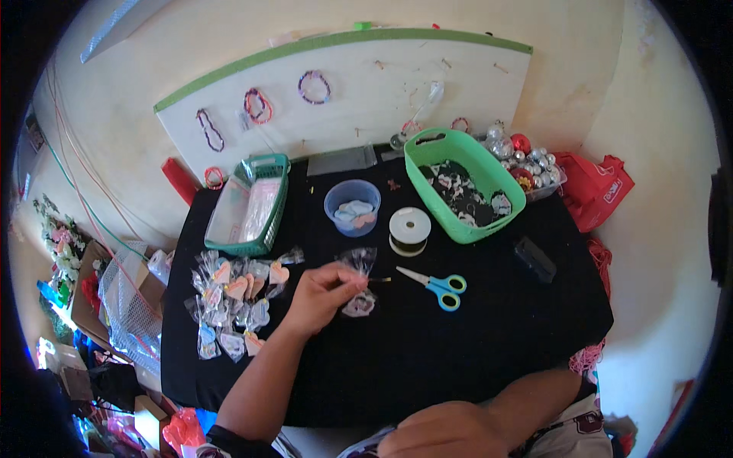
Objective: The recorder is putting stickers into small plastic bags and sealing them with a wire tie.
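Over the black-covered table, my left hand (329, 292) pinches the gathered neck of a small clear plastic bag (361, 302) with a pale trinket inside. A short thin tie end pokes out to the right of the fingertips. My right hand (444, 432) is blurred at the bottom edge, close to my body; its fingers are partly cut off. Right of the bag lie scissors (438, 286) with blue and yellow-green handles, blades toward my left hand. Beyond them stands a white ribbon spool (410, 231). Left of my hand is a pile of tied bags (235, 303) with heart tags.
A blue plastic tub (351, 208) holds paper tags. Behind are a green basket (247, 204) of plastic bags and a light green basket (465, 186) of small trinkets. A black object (535, 260) lies at right. Christmas baubles (524, 154) fill a clear box beside a red bag (595, 189).
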Action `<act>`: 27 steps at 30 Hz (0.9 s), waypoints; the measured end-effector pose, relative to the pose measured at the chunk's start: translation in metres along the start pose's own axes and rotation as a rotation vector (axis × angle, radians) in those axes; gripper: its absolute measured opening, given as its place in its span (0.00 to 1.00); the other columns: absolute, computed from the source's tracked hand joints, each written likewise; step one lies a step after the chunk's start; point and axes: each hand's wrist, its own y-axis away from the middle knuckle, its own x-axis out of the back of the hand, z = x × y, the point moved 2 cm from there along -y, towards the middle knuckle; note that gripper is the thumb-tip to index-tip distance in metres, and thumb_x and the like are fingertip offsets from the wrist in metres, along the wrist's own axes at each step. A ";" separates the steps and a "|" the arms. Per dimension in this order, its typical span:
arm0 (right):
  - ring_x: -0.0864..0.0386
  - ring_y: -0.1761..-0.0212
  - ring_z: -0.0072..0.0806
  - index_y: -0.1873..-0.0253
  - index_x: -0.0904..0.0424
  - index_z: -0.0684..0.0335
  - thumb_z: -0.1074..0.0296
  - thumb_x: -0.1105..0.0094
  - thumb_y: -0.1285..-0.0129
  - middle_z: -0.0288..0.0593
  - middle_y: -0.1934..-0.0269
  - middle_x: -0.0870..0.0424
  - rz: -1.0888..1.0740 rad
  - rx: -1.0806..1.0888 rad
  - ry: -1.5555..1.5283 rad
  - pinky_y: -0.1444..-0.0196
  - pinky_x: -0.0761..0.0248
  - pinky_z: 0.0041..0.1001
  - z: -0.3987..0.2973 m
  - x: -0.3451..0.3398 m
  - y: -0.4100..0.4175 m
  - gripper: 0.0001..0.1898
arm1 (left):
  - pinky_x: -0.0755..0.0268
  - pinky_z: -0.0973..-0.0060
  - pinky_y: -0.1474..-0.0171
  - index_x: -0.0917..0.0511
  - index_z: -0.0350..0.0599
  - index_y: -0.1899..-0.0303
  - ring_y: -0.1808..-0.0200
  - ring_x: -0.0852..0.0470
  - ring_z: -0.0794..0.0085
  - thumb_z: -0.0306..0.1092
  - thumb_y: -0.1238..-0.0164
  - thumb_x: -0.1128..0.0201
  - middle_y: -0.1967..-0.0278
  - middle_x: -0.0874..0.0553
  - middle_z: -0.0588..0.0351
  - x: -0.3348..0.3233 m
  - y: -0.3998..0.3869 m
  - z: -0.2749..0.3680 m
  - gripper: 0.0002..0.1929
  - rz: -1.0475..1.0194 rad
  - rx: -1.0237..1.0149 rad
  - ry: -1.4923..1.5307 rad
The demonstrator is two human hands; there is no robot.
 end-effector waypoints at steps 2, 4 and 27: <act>0.24 0.76 0.28 0.64 0.20 0.65 0.71 0.30 0.49 0.38 0.72 0.24 0.077 -0.006 0.081 0.79 0.32 0.22 -0.006 -0.007 -0.004 0.09 | 0.28 0.80 0.54 0.15 0.36 0.64 0.60 0.19 0.80 0.26 0.34 0.33 0.64 0.15 0.58 0.001 -0.002 0.002 0.04 -0.007 0.011 0.074; 0.25 0.78 0.26 0.67 0.23 0.64 0.73 0.27 0.49 0.37 0.74 0.24 0.149 -0.008 0.164 0.81 0.33 0.21 -0.009 0.000 -0.004 0.10 | 0.29 0.80 0.54 0.15 0.36 0.64 0.60 0.20 0.80 0.27 0.33 0.34 0.64 0.15 0.59 0.001 -0.005 -0.001 0.04 -0.003 0.011 0.101; 0.28 0.82 0.14 0.61 0.19 0.65 0.54 0.43 0.29 0.36 0.75 0.20 0.192 -1.425 -0.389 0.81 0.39 0.14 0.146 0.048 0.102 0.17 | 0.27 0.71 0.51 0.13 0.42 0.63 0.56 0.17 0.67 0.23 0.43 0.30 0.59 0.12 0.55 -0.016 0.008 0.036 0.06 -0.086 -0.520 -0.528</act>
